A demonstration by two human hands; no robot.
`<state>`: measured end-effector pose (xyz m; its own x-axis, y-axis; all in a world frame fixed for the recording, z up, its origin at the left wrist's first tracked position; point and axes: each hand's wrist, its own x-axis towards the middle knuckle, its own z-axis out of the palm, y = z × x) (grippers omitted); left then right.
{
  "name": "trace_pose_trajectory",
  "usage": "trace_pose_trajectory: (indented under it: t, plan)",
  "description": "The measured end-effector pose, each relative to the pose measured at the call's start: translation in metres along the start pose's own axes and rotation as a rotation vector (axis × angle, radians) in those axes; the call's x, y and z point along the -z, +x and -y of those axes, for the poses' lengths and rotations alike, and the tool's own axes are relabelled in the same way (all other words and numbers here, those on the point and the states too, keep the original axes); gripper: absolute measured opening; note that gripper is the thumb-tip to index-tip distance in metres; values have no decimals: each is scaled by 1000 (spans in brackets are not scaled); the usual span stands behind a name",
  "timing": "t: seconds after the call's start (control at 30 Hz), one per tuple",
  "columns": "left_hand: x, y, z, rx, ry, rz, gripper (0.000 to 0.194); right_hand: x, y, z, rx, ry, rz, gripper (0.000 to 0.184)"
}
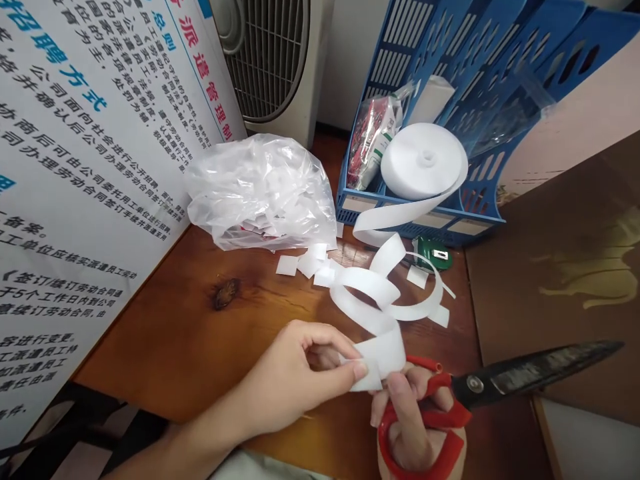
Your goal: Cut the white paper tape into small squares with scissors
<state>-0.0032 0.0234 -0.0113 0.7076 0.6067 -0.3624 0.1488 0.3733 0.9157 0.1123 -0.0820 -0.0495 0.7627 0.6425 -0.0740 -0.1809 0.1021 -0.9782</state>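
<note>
My left hand (300,377) pinches the free end of a white ribbon strip (373,297) between thumb and fingers. The strip curls back over the wooden table (180,333) to a white ribbon roll (424,160) resting in a blue file rack (480,100). My right hand (407,420) grips the red handles of large scissors (500,383), whose dark blades are closed and point right, away from the strip. My right forefinger touches the strip's end beside my left thumb. Several cut white squares (310,263) lie on the table beyond the strip.
A clear plastic bag (260,190) holding white pieces sits behind the squares. A printed sign board (85,153) leans at the left, a fan (273,60) stands at the back. A green tape measure (435,253) lies by the rack. A brown board (560,267) covers the right side.
</note>
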Motion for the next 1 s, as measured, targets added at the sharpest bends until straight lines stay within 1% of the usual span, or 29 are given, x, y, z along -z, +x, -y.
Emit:
trace_pose_trajectory:
  t: [0.07, 0.13, 0.17, 0.23, 0.27, 0.33, 0.4, 0.5, 0.6, 0.73, 0.87, 0.93, 1.0]
  plan:
    - [-4, 2, 3, -43, 51, -67, 20, -3, -3, -2, 19, -28, -24, 40]
    - [-6, 3, 5, -73, 31, -115, 18, -6, -4, -4, 36, -86, -67, 42]
    - [-6, 3, 5, -70, -17, -130, 23, -6, -4, -5, 48, -106, -91, 42]
    - [-7, 4, 8, -26, -144, -134, 39, -8, -3, -5, 77, -111, -123, 42]
    - [-7, 5, 10, 2, -199, -123, 42, -8, -2, -4, 85, -105, -129, 42]
    - [-8, 5, 14, 43, -264, -100, 34, -7, -2, -3, 72, -96, -116, 44]
    - [-8, 4, 17, 45, -304, -108, 26, -5, -2, -2, 43, -104, -89, 43]
    - [-8, 3, 18, 26, -349, -140, 26, -1, -5, -2, 18, -129, -28, 42]
    - [-6, 3, 18, 20, -382, -110, 25, 1, -7, -2, 45, -152, 33, 40]
    - [-5, 3, 17, 33, -399, -66, 26, 0, -6, -1, 84, -140, 71, 37]
    - [-5, 3, 18, 50, -371, -69, 27, -3, -6, -1, 35, -152, 65, 40]
    - [-4, 3, 18, 53, -331, -96, 28, 0, -8, -1, 16, -197, 14, 40]
    - [-1, 2, 18, 56, -263, -145, 28, 9, -11, -1, 10, -263, -46, 40]
